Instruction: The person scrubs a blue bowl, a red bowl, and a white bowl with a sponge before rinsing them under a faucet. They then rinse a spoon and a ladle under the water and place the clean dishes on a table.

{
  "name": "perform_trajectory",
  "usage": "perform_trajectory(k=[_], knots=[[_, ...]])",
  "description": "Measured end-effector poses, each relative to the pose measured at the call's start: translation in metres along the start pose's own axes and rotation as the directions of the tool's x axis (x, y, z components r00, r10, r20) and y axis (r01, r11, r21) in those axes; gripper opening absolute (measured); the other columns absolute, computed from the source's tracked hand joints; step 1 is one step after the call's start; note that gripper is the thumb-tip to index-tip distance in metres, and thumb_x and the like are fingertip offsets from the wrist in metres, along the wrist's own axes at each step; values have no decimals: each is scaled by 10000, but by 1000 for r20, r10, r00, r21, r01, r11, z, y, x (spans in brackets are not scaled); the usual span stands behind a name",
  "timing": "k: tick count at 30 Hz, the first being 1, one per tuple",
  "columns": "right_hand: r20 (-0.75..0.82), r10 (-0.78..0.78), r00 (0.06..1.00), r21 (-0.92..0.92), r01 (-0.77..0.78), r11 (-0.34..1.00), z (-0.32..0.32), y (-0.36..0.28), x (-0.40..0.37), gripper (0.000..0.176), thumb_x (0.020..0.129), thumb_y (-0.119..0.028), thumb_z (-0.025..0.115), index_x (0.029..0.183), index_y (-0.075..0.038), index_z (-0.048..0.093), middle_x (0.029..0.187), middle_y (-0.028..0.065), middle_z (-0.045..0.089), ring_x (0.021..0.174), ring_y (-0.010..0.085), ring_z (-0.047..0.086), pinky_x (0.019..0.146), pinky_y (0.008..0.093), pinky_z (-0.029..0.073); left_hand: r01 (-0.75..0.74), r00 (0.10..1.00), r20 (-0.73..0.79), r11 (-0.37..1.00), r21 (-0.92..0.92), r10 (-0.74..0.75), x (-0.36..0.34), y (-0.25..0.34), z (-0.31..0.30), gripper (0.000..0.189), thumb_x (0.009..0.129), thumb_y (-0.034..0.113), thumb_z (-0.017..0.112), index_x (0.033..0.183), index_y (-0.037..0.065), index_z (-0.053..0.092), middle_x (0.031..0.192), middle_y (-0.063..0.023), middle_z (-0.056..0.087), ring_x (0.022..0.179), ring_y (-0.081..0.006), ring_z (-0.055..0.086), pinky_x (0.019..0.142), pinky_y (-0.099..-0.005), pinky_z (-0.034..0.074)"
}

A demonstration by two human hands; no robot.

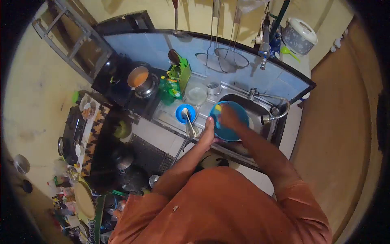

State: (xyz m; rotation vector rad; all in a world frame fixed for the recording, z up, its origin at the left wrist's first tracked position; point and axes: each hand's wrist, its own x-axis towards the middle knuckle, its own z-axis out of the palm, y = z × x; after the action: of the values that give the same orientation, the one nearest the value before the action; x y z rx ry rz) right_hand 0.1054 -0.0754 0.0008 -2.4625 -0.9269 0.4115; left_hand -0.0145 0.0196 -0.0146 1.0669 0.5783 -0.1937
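Over the steel sink (265,126) a round blue basin (239,132) is tilted toward me. Its left rim rests in the grip of my left hand (208,134), thumb up along the side. Inside the basin is my right hand (230,118), slightly blurred, with its fingers closed on a sponge (218,107) whose yellow part shows at the fingertips. Most of the sponge is hidden by the hand. Just left of my left hand, a small blue bowl (178,115) holds several spoons (186,112) on the steel drainboard.
A faucet (252,94) with a curved spout stands behind the sink. Left of it are a clear bowl (196,94), a green bottle (165,91) and a green utensil holder (183,75). A pot (139,77) of orange liquid sits on the stove. Strainers (223,61) hang on the wall.
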Motion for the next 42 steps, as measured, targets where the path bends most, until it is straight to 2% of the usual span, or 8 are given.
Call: perform_trajectory(k=[8,12,16,18,22,28,34,42], knots=[[502,-175,847,35,183,983,-6,10,-7,422,748,-130,585,1153,-34,515,1037,227,592,990,374,571,844,436,452,-18,1000,0,998,-56,18,-2,13,-29,745,863,696,228,1368,149,272,1253,-94,480,1033,-226,545,754,-372,512],[-110,-130,985,48,136,990,5,26,19,375,744,-138,595,1105,-47,550,1024,215,603,974,375,577,838,437,457,-11,999,-49,1000,-6,10,-4,12,-18,776,855,705,245,1399,153,211,1353,-88,376,1104,-249,508,757,-391,500],[-74,-7,997,467,41,883,22,-29,1,361,745,-161,602,1090,-56,569,1038,206,604,1003,371,569,850,433,451,-11,1000,-9,1000,-12,11,6,9,-32,826,825,739,255,1358,110,302,1248,-98,500,1038,-232,571,696,-366,541],[202,-456,866,401,352,846,31,-21,-7,400,753,-181,606,1127,-53,545,1083,209,590,1029,370,560,867,429,447,47,995,91,989,-138,-35,1,20,-45,821,824,738,251,1335,101,338,1204,-100,528,1034,-229,577,703,-350,548],[440,-237,866,88,221,971,13,4,-5,431,759,-180,601,1165,-58,520,1103,216,577,1038,363,558,880,426,445,-38,998,-51,999,-25,37,-8,20,-44,839,820,739,256,1345,87,319,1253,-120,498,1086,-261,556,739,-357,552],[-458,-183,870,161,284,945,61,-12,17,405,739,-134,593,1129,-46,524,1066,212,583,1014,383,556,849,433,454,33,998,48,999,-24,-31,-7,17,-37,774,855,701,258,1398,152,209,1324,-129,414,1149,-282,500,813,-447,506],[352,-457,817,359,333,872,24,-24,-21,300,675,-35,581,974,-57,597,949,191,603,950,368,584,792,443,467,41,999,12,995,-96,-40,0,8,-70,809,832,726,262,1373,125,279,1265,-99,489,1097,-241,541,811,-391,514],[163,-677,718,-91,694,714,29,-20,-1,185,763,-135,535,918,-107,632,911,121,621,865,297,620,722,417,502,103,995,5,987,127,-104,-31,36,-38,895,783,782,266,1384,118,279,1307,-98,462,1105,-223,528,815,-391,507]])
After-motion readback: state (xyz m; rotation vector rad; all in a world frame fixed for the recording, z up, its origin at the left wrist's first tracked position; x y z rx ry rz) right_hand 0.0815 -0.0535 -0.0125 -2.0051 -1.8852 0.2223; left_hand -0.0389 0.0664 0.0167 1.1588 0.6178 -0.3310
